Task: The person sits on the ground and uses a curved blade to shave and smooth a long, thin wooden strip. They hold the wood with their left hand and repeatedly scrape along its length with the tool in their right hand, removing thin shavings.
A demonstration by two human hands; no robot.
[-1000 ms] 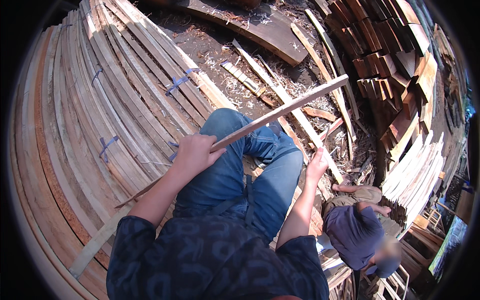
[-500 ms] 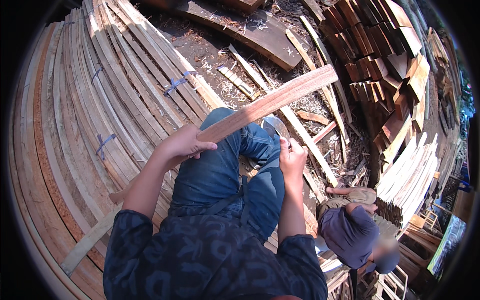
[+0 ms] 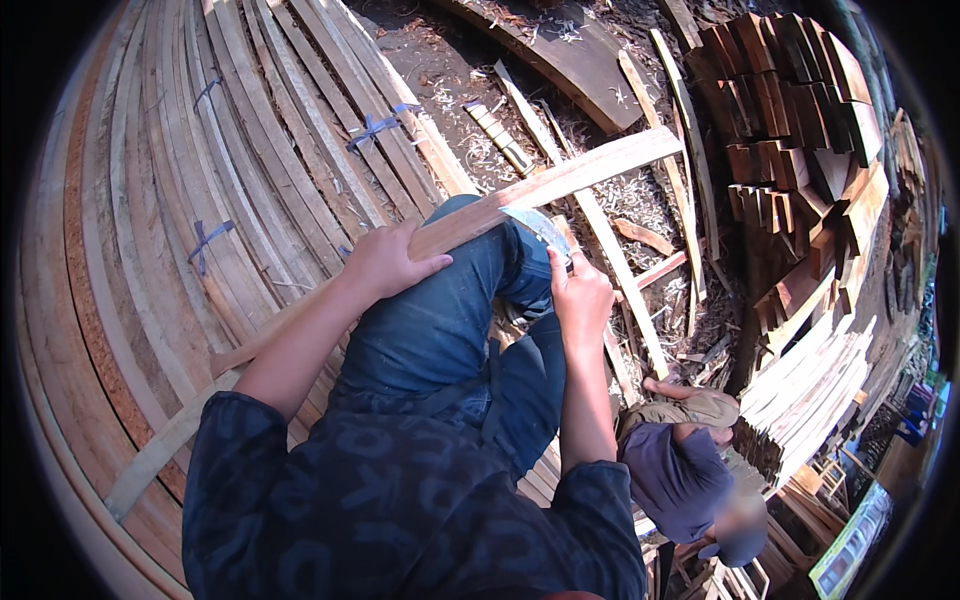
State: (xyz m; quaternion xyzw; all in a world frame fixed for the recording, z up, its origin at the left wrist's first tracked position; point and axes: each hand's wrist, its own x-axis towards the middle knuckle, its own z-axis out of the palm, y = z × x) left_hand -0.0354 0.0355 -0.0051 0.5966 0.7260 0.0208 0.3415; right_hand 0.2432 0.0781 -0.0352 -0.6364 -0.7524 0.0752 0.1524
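Note:
My left hand [image 3: 388, 262] is wrapped round a long wooden slat [image 3: 600, 168]. The slat slants from beside my left forearm across my raised knee and out to the upper right. In my right hand [image 3: 582, 300] is a knife with a broad, slightly curved metal blade [image 3: 540, 228]; its handle is hidden in my fist. The blade's tip meets the lower edge of the slat, just past the knee. Under both hands are my legs in blue jeans [image 3: 410, 330].
Long bundled strips [image 3: 150, 230] tied with blue cord [image 3: 372, 132] fill the left. Shavings and loose slats [image 3: 620, 250] litter the ground beyond my knees. Stacked dark timber [image 3: 800, 110] stands upper right, pale slats [image 3: 815, 385] below it. Another person [image 3: 680, 465] sits at lower right.
The knife has come up and left against the slat, its blade showing more fully. My left hand has shifted right and slightly up. The whole view has turned a little.

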